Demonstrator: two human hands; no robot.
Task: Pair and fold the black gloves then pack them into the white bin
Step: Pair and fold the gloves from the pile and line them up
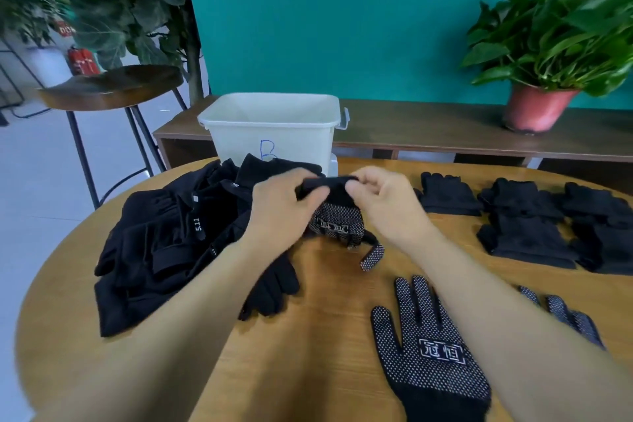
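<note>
Nearest lay one dotted glove (431,349) on the counter (325,336); left hand (281,202) and right hand (387,202) pinched a second glove (337,223) by its cuff (334,181) (limp, light, probably best held there).

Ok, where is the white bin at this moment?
Head view: the white bin stands at the far edge of the round table, left of centre, directly behind the black fabric pile and the dotted glove.
</note>
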